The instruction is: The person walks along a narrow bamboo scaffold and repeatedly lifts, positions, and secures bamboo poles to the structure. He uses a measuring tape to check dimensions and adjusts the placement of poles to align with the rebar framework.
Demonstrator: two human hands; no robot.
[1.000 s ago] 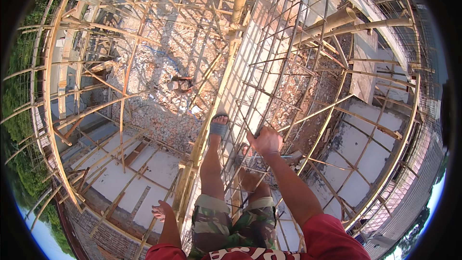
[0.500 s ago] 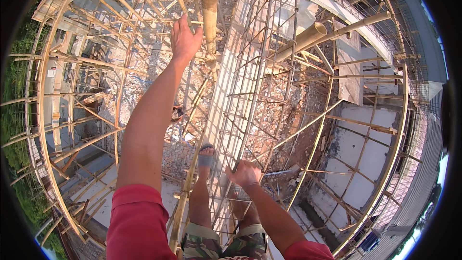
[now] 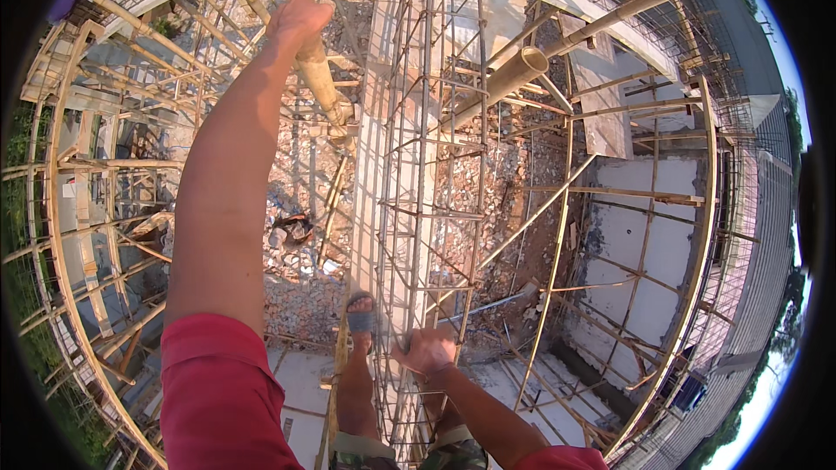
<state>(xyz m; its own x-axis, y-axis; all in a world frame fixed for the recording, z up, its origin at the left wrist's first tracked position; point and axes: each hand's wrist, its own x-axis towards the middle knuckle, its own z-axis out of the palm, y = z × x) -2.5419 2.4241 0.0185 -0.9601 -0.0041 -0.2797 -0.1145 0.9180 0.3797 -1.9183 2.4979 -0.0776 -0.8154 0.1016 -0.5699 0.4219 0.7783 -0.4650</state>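
Note:
My left hand reaches far forward and is closed around the upper end of a thick bamboo pole. Its fingertips are hidden behind the back of the hand and the pole. Close to my body, my right hand is closed on a bar of the long rebar cage. A small dark patch shows by its thumb, too unclear to name. The cage runs away from me along a pale concrete beam, and my sandalled foot stands on that beam.
A second thick bamboo pole slants up right of the cage. Brick rubble covers the ground far below on both sides. Bamboo scaffolding surrounds the space, with a wooden board at the right and a pale wall panel beyond it.
My left hand has moved from beside the bamboo pole onto its upper end, and the pole now leans left. My right hand stays at the rebar cage while the view has shifted.

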